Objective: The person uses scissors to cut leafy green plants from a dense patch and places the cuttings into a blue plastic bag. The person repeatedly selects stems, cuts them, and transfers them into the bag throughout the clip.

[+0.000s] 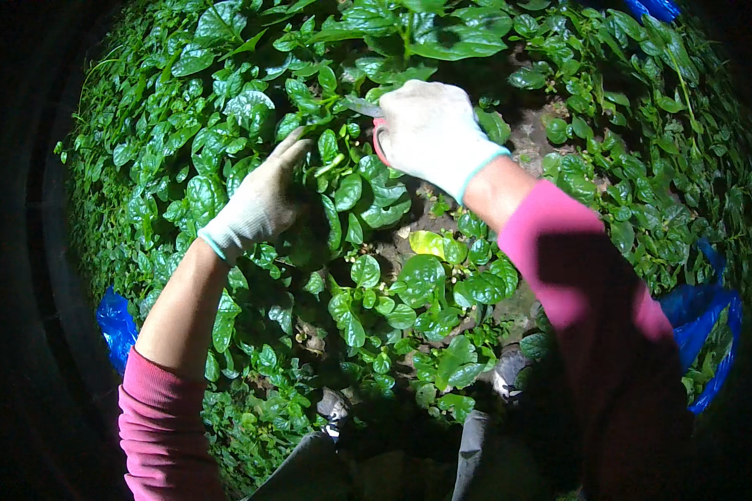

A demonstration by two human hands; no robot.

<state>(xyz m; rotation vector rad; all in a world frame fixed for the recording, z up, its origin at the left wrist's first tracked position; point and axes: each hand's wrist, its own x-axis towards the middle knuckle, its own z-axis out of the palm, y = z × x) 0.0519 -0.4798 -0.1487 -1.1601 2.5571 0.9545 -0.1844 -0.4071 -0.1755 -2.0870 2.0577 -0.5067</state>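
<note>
My right hand (429, 131), in a white knit glove, grips scissors with red handles (379, 143). Their metal blades (362, 107) point left into the green leaves. My left hand (266, 188), gloved too, is lower and to the left, its fingers extended and nothing visible in its grasp. Its palm faces a clump of glossy leafy plants (348, 191), and its thumb side is in deep shadow. Between the hands, a pale cut-looking stem (329, 165) shows among the leaves.
Dense leafy plants (156, 144) spread on all sides, with bare soil (529, 134) at right. An open blue plastic bag (695, 319) containing leaves is at right; more blue plastic (116, 325) lies at left. My shoes (332, 407) are among low plants.
</note>
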